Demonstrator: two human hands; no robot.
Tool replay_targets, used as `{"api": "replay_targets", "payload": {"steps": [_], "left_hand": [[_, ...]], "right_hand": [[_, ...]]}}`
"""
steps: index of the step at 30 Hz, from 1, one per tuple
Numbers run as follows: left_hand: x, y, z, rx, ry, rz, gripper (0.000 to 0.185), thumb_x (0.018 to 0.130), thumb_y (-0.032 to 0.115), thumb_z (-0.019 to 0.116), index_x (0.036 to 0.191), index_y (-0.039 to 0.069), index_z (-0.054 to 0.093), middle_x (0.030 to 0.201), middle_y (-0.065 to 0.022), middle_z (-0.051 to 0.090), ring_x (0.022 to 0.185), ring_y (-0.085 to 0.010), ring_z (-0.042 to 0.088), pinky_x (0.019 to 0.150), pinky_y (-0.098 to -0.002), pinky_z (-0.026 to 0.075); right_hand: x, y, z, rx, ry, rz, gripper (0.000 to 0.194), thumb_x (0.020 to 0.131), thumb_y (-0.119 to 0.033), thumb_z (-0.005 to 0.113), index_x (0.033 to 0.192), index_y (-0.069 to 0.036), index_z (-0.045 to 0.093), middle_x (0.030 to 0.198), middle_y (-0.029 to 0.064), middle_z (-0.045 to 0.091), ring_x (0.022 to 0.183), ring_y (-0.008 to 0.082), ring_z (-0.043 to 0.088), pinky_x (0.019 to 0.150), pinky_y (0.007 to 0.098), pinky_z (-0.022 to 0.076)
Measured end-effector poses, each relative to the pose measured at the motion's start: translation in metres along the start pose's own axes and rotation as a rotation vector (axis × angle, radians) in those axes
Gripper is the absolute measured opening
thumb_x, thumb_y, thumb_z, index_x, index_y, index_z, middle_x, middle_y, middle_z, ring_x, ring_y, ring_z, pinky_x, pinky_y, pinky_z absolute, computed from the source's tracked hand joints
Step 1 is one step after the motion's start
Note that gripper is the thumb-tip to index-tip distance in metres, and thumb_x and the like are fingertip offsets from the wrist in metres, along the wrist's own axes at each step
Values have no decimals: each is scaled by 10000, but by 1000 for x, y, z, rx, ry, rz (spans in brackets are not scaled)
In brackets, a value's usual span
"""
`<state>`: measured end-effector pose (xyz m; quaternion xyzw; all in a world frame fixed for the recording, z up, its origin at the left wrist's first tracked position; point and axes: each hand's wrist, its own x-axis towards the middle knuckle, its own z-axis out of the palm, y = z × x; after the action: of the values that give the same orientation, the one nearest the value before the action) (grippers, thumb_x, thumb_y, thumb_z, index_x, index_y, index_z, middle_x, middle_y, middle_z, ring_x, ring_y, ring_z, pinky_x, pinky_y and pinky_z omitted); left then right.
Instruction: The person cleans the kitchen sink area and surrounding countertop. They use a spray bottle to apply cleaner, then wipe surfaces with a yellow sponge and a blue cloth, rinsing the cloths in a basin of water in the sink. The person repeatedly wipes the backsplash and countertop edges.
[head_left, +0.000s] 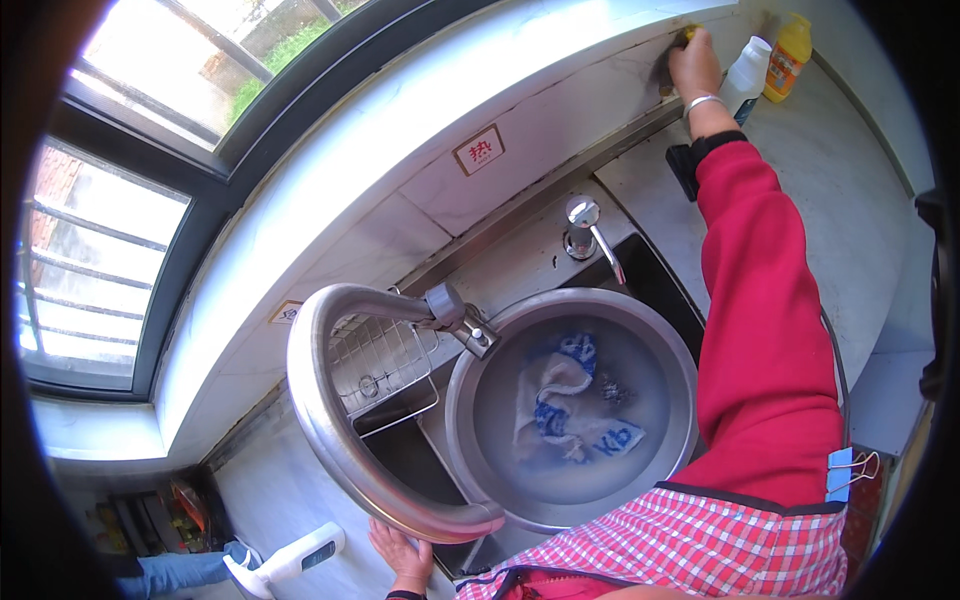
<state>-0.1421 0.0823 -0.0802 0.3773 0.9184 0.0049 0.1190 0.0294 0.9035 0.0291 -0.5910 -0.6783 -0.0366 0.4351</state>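
Observation:
My right hand (696, 69) is stretched out to the far tiled wall, fingers closed. A small yellow thing (691, 32) shows above the fingers; most of it is hidden, and I cannot tell its kind. My left hand (403, 553) rests, fingers apart, at the sink's near edge beside the steel faucet's curved pipe (319, 390). Between the hands a large round metal basin (459, 442) sits over the sink. In its cloudy water lie a white cloth with blue markings (555, 416) and a steel wool scourer (615, 390).
A white bottle (746, 71) and a yellow bottle (789, 56) stand near my right hand. A black object (681, 172) lies below my right wrist. Behind the basin are a chrome soap dispenser (583, 217) and a wire rack (386, 356). A white spray bottle (300, 556) is left of my left hand.

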Motion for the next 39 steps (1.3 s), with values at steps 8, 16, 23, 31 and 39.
{"api": "replay_targets", "payload": {"steps": [8,16,23,31,39], "left_hand": [[4,6,-9,-18,19,15,799,634,274,598,1322,40,267,1385,-230,242,1308,-412,171,1050,-555,89],[6,13,-16,-34,6,-7,778,644,276,598,1318,52,280,1395,-208,228,1319,-390,152,1058,-537,73],[5,10,-15,-42,24,5,781,635,273,607,1314,55,288,1395,-202,232,1320,-383,159,1061,-532,75],[6,11,-15,-28,13,9,789,633,278,612,1317,54,288,1397,-202,231,1321,-383,157,1064,-531,70],[3,7,-13,-32,-6,-12,800,632,274,611,1325,52,279,1396,-212,232,1317,-395,159,1060,-540,74]], "right_hand": [[-77,-5,28,59,-421,221,442,714,-166,564,1062,94,481,1019,284,579,973,417,551,831,411,449],[-110,-68,-20,320,-337,-66,383,701,-136,580,1050,-12,484,944,236,591,867,412,562,747,442,456],[-125,-122,-45,275,-229,-710,202,744,-116,576,900,-86,451,850,164,542,752,345,573,622,434,473],[-146,-118,-30,49,-506,-1229,228,692,-94,599,893,-111,491,853,87,555,757,259,611,620,338,511],[-117,-106,-42,93,-195,-791,168,753,-149,595,884,-81,515,817,113,587,661,289,603,562,361,510]]}}
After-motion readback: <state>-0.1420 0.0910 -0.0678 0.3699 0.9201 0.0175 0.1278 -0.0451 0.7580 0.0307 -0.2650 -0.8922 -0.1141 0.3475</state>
